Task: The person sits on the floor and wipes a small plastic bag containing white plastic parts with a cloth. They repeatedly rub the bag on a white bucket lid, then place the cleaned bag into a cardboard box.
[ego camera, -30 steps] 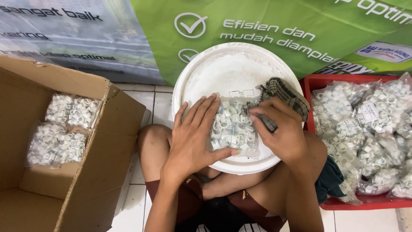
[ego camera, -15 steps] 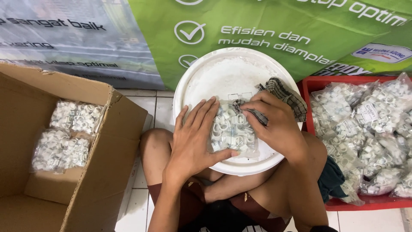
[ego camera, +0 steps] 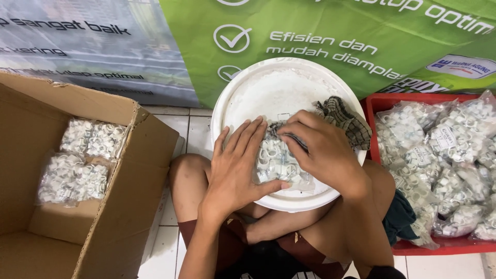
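Note:
A clear plastic bag of small white clips [ego camera: 275,160] lies on a round white lid [ego camera: 268,93] resting on my lap. My left hand [ego camera: 238,168] lies flat on the bag's left side, fingers spread, thumb along its lower edge. My right hand [ego camera: 320,152] presses a checked cloth [ego camera: 343,118] onto the bag's upper right part, fingers closed on the cloth. Most of the bag is hidden under both hands.
An open cardboard box [ego camera: 124,170] at the left holds two bags of white clips [ego camera: 80,160]. A red tray [ego camera: 380,101] at the right is piled with several similar bags [ego camera: 444,160]. A printed banner [ego camera: 310,36] hangs behind. A dark green cloth [ego camera: 399,217] lies by my right knee.
My right hand has slid the cloth leftward and a little up across the bag. The left hand has stayed flat on the bag.

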